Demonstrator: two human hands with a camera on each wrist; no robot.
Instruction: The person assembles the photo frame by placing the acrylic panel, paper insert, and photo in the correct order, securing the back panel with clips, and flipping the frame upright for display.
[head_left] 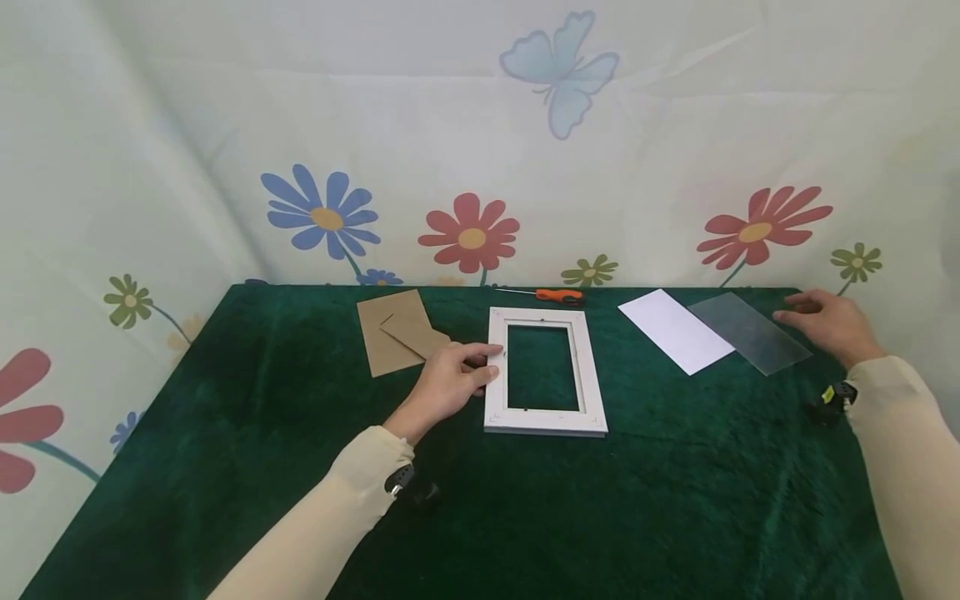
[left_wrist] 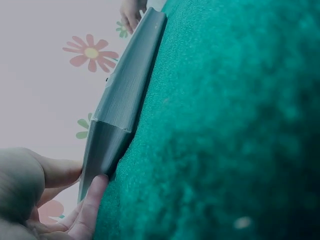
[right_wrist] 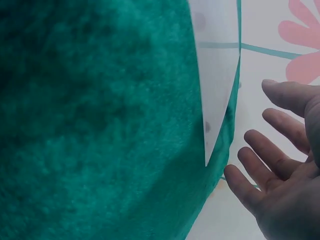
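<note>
A white picture frame lies back side up on the green cloth, its opening showing the cloth beneath. My left hand pinches its left side between thumb and fingers; in the left wrist view the fingers meet the frame's edge. At the right, a clear sheet overlaps a white sheet of paper. Just off the clear sheet's right corner is my right hand, holding nothing. The right wrist view shows that hand with fingers spread beside the clear sheet.
Left of the frame lies a brown backing board with a folding stand flap. An orange-handled screwdriver rests behind the frame near the far table edge. A flower-printed curtain hangs behind the green-covered table.
</note>
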